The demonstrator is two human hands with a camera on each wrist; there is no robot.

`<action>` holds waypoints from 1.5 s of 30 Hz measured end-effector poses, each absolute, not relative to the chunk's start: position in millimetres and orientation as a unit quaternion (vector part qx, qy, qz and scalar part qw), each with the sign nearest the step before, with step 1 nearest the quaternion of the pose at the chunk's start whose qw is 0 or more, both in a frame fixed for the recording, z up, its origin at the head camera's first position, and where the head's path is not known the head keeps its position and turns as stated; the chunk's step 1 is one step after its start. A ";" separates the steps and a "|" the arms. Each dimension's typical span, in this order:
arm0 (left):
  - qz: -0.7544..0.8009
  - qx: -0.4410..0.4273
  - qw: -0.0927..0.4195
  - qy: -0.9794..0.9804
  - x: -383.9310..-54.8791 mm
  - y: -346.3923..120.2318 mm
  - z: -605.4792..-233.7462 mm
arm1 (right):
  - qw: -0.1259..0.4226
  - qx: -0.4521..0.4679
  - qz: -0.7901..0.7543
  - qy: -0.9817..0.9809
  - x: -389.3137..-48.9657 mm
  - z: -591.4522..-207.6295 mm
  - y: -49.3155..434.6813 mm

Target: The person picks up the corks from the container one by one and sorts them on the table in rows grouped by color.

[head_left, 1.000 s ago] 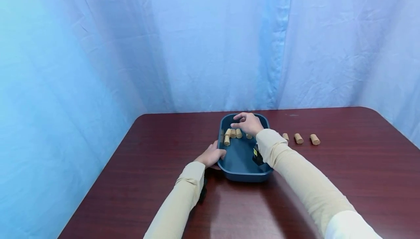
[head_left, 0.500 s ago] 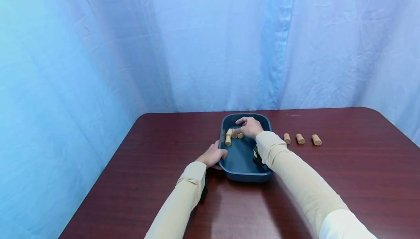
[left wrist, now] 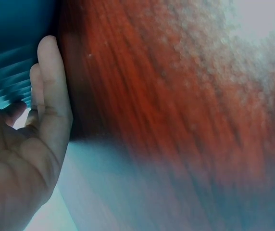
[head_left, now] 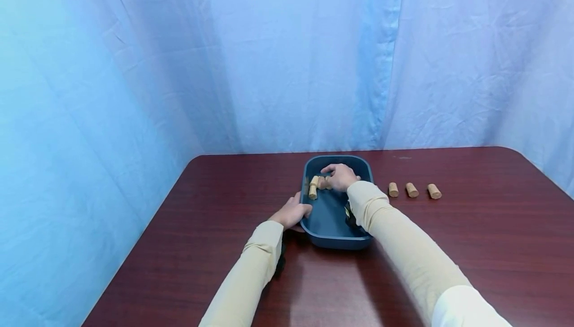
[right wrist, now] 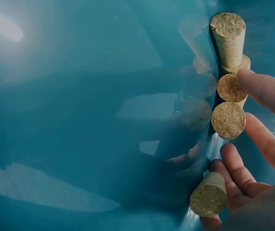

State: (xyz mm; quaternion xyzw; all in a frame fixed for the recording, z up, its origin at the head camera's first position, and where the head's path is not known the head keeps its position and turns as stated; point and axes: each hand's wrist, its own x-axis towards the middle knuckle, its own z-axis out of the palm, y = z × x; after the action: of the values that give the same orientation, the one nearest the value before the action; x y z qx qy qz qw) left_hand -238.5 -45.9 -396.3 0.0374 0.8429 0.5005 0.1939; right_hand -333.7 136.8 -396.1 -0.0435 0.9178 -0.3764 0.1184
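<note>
Inside a dark blue tray [head_left: 341,243], my right hand [head_left: 342,177] reaches over a row of corks. In the right wrist view its thumb touches one cork [right wrist: 230,88]. The index fingertip lies against the cork [right wrist: 229,120] beside it. The other fingers bend behind a separate cork [right wrist: 208,196]. Another cork [right wrist: 228,38] sits at the row's top end, partly covering one behind it. My left hand [head_left: 290,213] rests against the tray's left wall, thumb over the rim. In the left wrist view its fingers extend along the outside of the wall.
Three corks [head_left: 412,190] stand spaced out on the dark red wooden table [head_left: 202,227], right of the tray. A black object with a yellow mark [head_left: 351,215] shows beneath the right wrist, perhaps strapped there. Pale blue curtains [head_left: 287,58] hang behind the table.
My right hand has lowered from above the tray onto the cork row, then shifted slightly right. The left hand keeps its place, and the corks look much the same.
</note>
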 end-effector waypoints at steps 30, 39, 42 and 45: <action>0.504 0.035 0.205 0.838 -238.8 -40.5 -394.1 | 0.119 -0.046 -0.341 0.931 -323.2 -392.5 138.7; 0.495 0.032 0.195 0.846 -239.7 -42.5 -396.7 | 0.126 -0.061 -0.343 0.929 -322.5 -380.3 137.6; 0.495 0.030 0.197 0.846 -239.2 -43.0 -397.1 | 0.132 -0.067 -0.344 0.927 -321.9 -374.2 138.1; 0.491 0.026 0.197 0.848 -238.1 -43.1 -396.9 | 0.138 -0.071 -0.348 0.925 -321.0 -368.8 139.0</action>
State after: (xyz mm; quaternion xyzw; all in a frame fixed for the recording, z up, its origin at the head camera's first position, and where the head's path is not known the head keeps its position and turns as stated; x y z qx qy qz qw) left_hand -238.1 -43.1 -396.9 0.0262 0.8483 0.4908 0.1972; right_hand -321.0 139.0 -368.8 -0.0714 0.9246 -0.3478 0.1381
